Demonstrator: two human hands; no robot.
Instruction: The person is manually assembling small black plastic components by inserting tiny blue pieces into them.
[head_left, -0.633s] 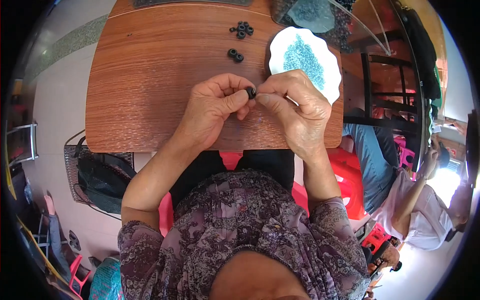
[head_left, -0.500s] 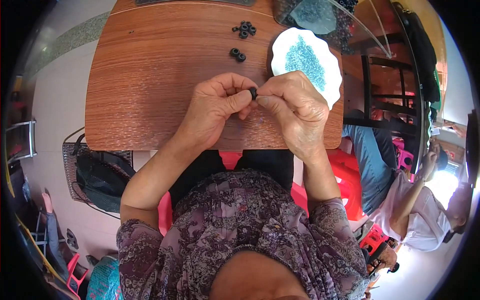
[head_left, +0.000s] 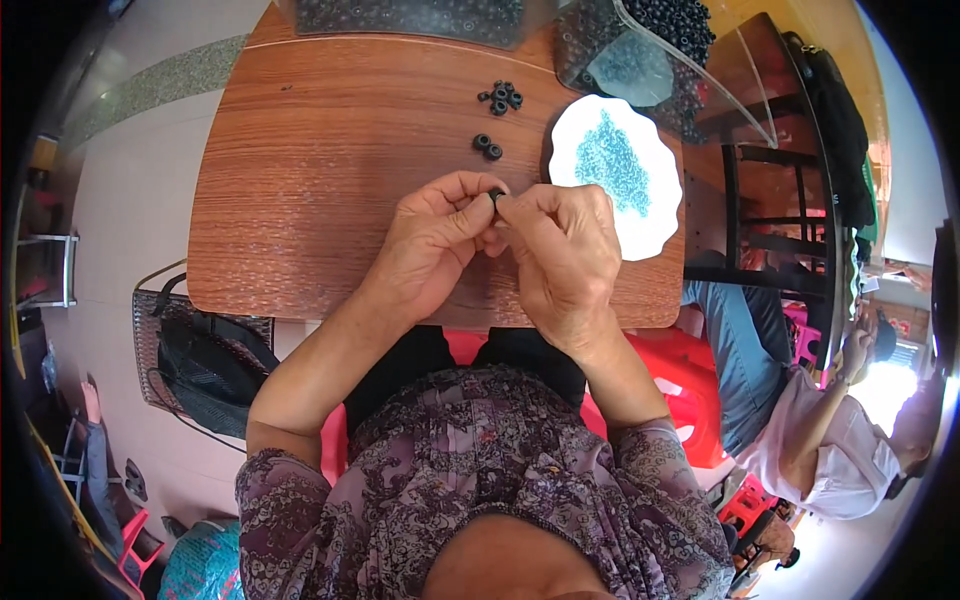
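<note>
A small black ring-shaped part [head_left: 496, 193] is pinched between the thumb and fingers of my left hand [head_left: 428, 240], just above the table. My right hand [head_left: 570, 245] is closed against that part, its thumb and forefinger pressed together. Whatever those right fingertips hold is hidden. Beyond my hands lie a pair of similar black rings [head_left: 487, 147] and a small cluster of several more [head_left: 501, 98]. To the right stands a white scalloped plate [head_left: 661, 225] bearing a heap of tiny pale-blue pieces [head_left: 612, 165].
The wooden table [head_left: 290, 200] has a clear plastic bin [head_left: 575, 55] with many black rings at its far right. Another tray [head_left: 410, 20] of dark pieces sits at the far edge. A black bag [head_left: 210, 355] is left of me; a seated person [head_left: 830, 430] is at right.
My right hand has turned and drawn in closer to the left, its fingers now over the ring. The view has shifted, showing more of the table's far side.
</note>
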